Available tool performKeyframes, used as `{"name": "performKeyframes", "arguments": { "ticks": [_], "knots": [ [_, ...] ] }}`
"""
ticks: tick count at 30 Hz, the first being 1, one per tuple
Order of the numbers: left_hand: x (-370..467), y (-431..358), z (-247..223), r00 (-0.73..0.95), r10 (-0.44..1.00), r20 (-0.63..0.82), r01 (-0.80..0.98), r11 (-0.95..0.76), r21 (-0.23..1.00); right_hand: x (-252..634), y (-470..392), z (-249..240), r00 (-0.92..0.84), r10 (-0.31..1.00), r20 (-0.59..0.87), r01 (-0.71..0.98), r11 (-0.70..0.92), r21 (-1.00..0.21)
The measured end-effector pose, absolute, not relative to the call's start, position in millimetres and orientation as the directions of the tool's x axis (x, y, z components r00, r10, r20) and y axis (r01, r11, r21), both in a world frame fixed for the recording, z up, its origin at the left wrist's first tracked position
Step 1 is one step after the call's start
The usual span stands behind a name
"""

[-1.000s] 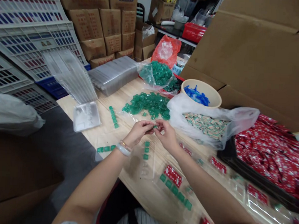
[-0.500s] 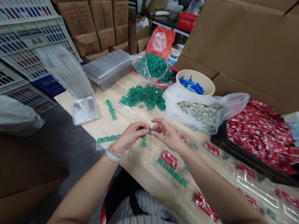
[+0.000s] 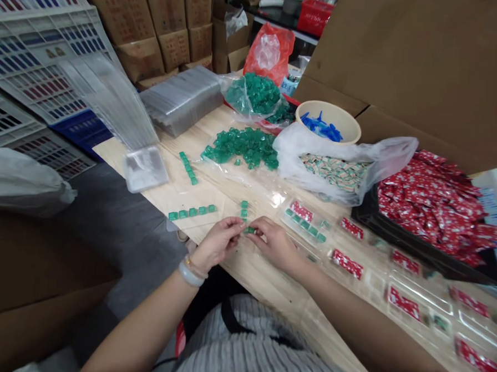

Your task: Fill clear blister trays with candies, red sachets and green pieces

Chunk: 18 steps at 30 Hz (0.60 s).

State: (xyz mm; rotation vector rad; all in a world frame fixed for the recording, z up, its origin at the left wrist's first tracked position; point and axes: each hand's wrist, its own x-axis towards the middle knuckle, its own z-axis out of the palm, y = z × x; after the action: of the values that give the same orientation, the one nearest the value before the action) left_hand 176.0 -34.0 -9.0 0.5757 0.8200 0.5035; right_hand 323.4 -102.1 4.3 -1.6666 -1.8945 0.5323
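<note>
Near the table's front edge, the fingers of my left hand are pinched together, touching the left side of a small green piece. My right hand pinches the green piece from the other side. Just behind the fingertips, a short column of green pieces lies on the table. A row of green pieces is left of my hands, and a slanted strip of them lies farther back. To the right, a clear tray holds a red packet and green pieces.
Behind my hands is a heap of green pieces. A cream bowl holds blue pieces, beside a white plastic bag. Red packets fill a black bin. Clear trays with red packets cover the right side.
The view has shifted, and both hands are lower in it. The tray with a red packet and green pieces now shows farther back, beyond my right hand. More of the left row is visible.
</note>
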Motion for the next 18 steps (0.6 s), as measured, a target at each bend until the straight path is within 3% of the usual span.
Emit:
{"name": "performKeyframes", "arguments": {
  "ticks": [3,7,10,13,18],
  "knots": [
    [164,-32,-19,0.439,0.752,-0.493,-0.198,0.616,0.763,320,-102,-11,-0.079,0.994,0.082,0.837,0.11,-0.536],
    [160,-28,-28,0.447,0.738,-0.506,-0.251,0.646,0.721,310,-89,-21,-0.147,0.984,-0.099,0.947,0.111,-0.303],
    [161,-28,-31,0.459,0.734,-0.501,-0.233,0.643,0.729,303,-83,-27,-0.145,0.979,-0.146,0.974,0.115,-0.194],
    [158,-30,-30,0.495,0.712,-0.497,-0.214,0.655,0.725,305,-85,-29,-0.131,0.981,-0.141,0.972,0.1,-0.213],
    [154,-31,-22,0.554,0.672,-0.492,-0.237,0.694,0.68,315,-93,-11,-0.039,0.999,-0.031,0.912,0.022,-0.41]
  ]
}}
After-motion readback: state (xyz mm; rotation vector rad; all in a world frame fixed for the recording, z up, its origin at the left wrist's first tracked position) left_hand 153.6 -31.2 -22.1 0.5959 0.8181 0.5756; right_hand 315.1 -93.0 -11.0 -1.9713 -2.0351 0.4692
